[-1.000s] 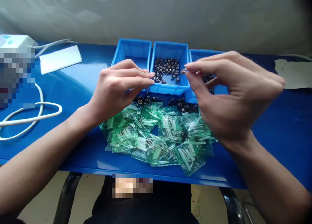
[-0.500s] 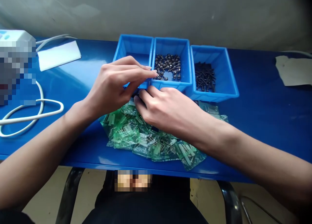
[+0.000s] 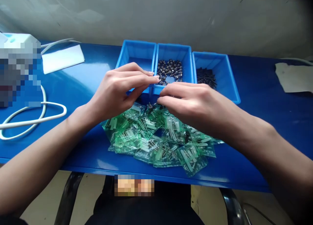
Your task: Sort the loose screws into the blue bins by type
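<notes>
My left hand (image 3: 122, 86) hovers across the front of the left blue bin (image 3: 139, 45), its fingers stretched out close together and the thumb below them. Its fingertips reach the near left corner of the middle bin (image 3: 174, 47), which holds shiny bolt-like metal parts (image 3: 171, 67). My right hand (image 3: 193, 97) is in front of the middle and right bins, fingers curled towards the thumb. Whatever is in its fingertips is too hidden to name. Beneath both hands lies a pile of green clear bags (image 3: 146, 143) with pale strips and metal pieces inside.
Dark screws (image 3: 205, 77) lie in the right bin (image 3: 227, 74). To the left are a white card (image 3: 63, 59), a looped white cable (image 3: 55, 104) and a partly blurred white device (image 3: 23, 40). Paper (image 3: 293, 77) lies far right on the blue table (image 3: 259, 120).
My right hand has moved right, away from my left hand, uncovering more of the bags. My left hand keeps nearly the same pose. The whole view has shifted slightly.
</notes>
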Demonstrator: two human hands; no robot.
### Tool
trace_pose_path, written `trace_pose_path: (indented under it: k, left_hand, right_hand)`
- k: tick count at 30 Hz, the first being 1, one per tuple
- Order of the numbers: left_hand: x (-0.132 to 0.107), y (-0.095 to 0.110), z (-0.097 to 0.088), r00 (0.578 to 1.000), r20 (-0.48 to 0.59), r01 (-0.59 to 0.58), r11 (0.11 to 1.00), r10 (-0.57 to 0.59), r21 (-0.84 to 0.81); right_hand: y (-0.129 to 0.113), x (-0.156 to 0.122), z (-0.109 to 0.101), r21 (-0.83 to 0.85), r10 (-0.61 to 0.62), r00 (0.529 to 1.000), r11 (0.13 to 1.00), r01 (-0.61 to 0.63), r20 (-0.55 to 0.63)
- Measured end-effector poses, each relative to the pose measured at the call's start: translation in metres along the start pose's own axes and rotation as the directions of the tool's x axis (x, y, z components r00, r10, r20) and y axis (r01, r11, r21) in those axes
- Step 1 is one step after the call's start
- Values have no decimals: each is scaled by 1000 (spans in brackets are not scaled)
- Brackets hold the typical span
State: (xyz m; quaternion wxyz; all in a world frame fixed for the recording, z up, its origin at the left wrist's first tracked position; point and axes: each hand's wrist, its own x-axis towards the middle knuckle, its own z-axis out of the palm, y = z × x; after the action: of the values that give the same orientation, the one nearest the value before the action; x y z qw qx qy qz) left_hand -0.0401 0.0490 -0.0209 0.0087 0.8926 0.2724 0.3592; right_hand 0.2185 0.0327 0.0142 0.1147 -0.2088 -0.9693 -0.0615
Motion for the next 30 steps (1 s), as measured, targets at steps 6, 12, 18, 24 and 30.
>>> trace_pose_path:
  k: [6, 12, 18, 24, 30]
  left_hand:
    - [-1, -2, -1, 996, 28, -91, 992, 89, 92]
    - [5, 17, -3, 986, -17, -164, 983, 166, 83]
    - [4, 37, 6, 991, -94, -92, 996, 93, 22]
    - [6, 39, 1, 988, -109, 96, 992, -105, -87]
    - [4, 33, 1, 981, -160, 101, 993, -109, -54]
  right_hand:
    - [-1, -26, 0, 540, 313, 929, 826, -163, -199]
    - [-6, -27, 2, 735, 497, 857, 631, -249, -137]
    - [-17, -23, 1, 692, 511, 831, 682, -236, -220]
    - [-17, -23, -1, 768, 571, 796, 596, -234, -200]
    - [-13, -26, -3, 756, 729, 616, 574, -313, -299]
